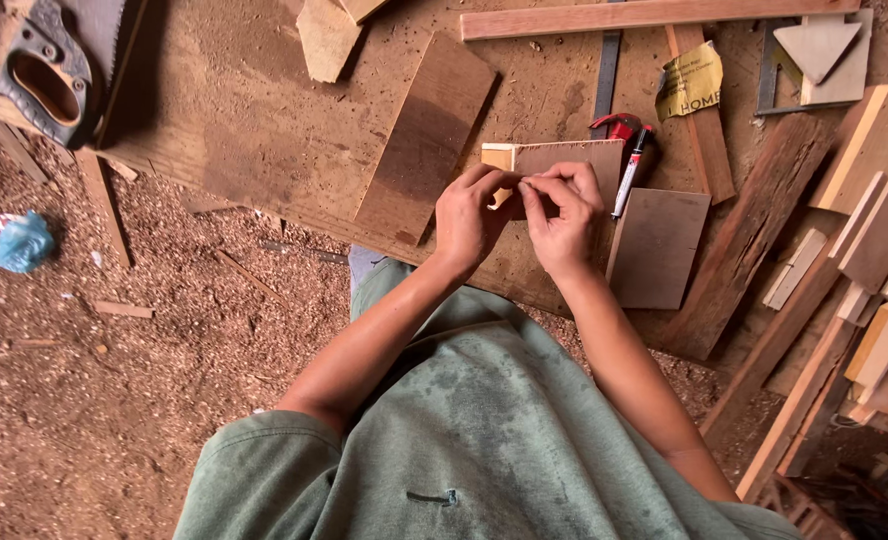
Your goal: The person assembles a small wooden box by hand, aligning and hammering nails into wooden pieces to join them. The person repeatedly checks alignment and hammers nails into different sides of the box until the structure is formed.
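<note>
We judge that we are at a marking or fitting step: our left hand and right hand pinch something too small to tell over the wood piece on the workbench, beside the marker, so next needs steady fingers.

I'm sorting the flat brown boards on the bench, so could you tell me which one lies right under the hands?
The small board with the pale strip on its left edge; both hands touch it, while the others lie apart.
</note>
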